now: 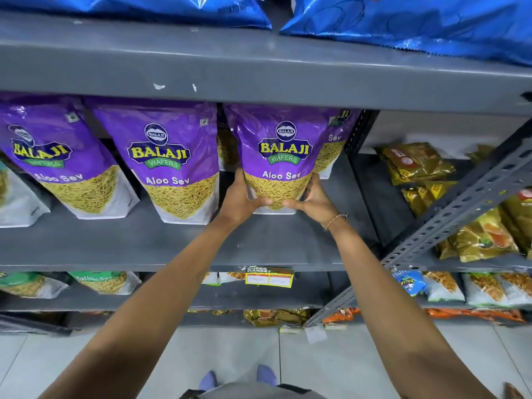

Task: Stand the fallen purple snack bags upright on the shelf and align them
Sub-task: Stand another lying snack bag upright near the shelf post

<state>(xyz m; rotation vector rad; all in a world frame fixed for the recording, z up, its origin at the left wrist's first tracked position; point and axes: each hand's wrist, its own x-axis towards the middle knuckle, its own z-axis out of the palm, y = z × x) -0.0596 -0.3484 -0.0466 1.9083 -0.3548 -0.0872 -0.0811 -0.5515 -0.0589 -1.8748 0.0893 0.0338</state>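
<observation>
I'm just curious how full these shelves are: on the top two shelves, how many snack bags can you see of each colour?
Purple bags: 5 (three in front, the right one held by the left hand and right hand; two partly hidden behind)
Blue bags: 2
Total: 7

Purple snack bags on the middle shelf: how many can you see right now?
5: far left, centre-left, one between both hands, plus two partly hidden behind it, left and right. More may hide behind.
</observation>
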